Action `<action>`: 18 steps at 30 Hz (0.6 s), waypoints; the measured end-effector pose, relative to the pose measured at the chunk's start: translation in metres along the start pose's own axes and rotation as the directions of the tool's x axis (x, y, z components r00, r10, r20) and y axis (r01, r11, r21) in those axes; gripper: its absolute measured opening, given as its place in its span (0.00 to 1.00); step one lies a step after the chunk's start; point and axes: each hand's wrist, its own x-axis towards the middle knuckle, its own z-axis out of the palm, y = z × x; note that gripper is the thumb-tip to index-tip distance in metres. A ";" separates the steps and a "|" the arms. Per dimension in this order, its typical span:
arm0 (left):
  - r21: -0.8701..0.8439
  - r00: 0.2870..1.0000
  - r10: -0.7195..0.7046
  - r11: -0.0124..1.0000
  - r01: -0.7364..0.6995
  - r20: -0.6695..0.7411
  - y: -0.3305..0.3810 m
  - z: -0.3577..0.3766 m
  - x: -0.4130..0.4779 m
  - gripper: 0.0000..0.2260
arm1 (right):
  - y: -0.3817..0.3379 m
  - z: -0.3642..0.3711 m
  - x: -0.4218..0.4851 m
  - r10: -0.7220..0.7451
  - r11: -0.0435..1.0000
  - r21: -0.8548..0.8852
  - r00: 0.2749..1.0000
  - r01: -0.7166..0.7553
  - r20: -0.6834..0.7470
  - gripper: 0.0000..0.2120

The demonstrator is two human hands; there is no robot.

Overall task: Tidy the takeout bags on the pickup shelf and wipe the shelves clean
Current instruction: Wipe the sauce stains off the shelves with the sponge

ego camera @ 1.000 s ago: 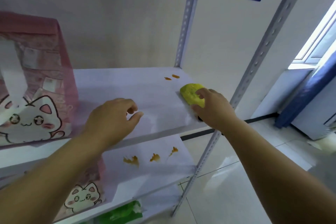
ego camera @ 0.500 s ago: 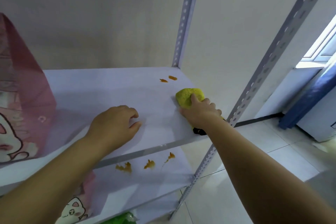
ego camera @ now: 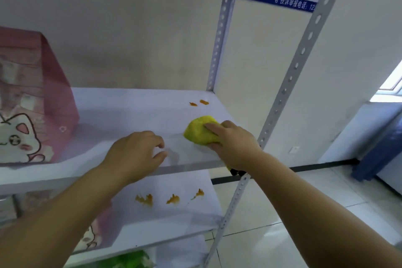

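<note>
Two hands: your right hand [ego camera: 233, 146] grips the yellow sponge [ego camera: 199, 131] on the shelf [ego camera: 130, 111]; your left hand [ego camera: 134, 154] rests beside it, loosely curled, empty.
Change: sponge slid left; orange stains [ego camera: 199, 102] behind it remain to wipe.
Bag: pink cat bag [ego camera: 32, 104] stands far left.

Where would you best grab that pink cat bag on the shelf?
The pink cat bag stands upright and narrows upward, with the wall behind it, so probably pinch its narrow top edge from the open front.
</note>
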 end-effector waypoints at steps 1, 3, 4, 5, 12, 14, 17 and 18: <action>-0.003 1.000 0.007 1.000 -0.007 -0.027 0.006 -0.006 -0.002 0.12 | 0.000 -0.010 -0.006 -0.026 1.000 0.005 0.998 0.026 -0.050 0.25; -0.011 0.995 0.025 1.000 -0.027 -0.096 0.018 -0.020 -0.007 0.12 | 0.001 -0.031 -0.018 -0.080 0.996 0.017 0.986 0.083 -0.145 0.25; -0.010 0.990 0.034 0.999 -0.036 -0.134 0.025 -0.028 -0.009 0.12 | 0.001 -0.042 -0.024 -0.105 0.994 0.018 0.976 0.111 -0.190 0.25; -0.008 0.985 0.039 0.999 -0.041 -0.170 0.031 -0.037 -0.011 0.12 | 0.001 -0.053 -0.029 -0.127 0.991 0.014 0.964 0.134 -0.232 0.25; -0.003 0.933 0.065 0.997 -0.071 -0.353 0.071 -0.105 -0.019 0.12 | 0.000 -0.124 -0.058 -0.201 0.963 0.058 0.845 0.263 -0.495 0.23; 0.021 0.904 0.095 0.995 -0.095 -0.416 0.082 -0.125 -0.018 0.12 | -0.001 -0.144 -0.061 -0.221 0.951 0.063 0.806 0.304 -0.549 0.24; 0.058 0.874 0.143 0.990 -0.131 -0.465 0.097 -0.155 -0.015 0.16 | -0.003 -0.173 -0.063 -0.231 0.937 0.061 0.744 0.343 -0.627 0.23; 0.073 0.858 0.161 0.987 -0.144 -0.488 0.101 -0.164 -0.012 0.16 | -0.004 -0.182 -0.063 -0.234 0.934 0.057 0.723 0.354 -0.650 0.24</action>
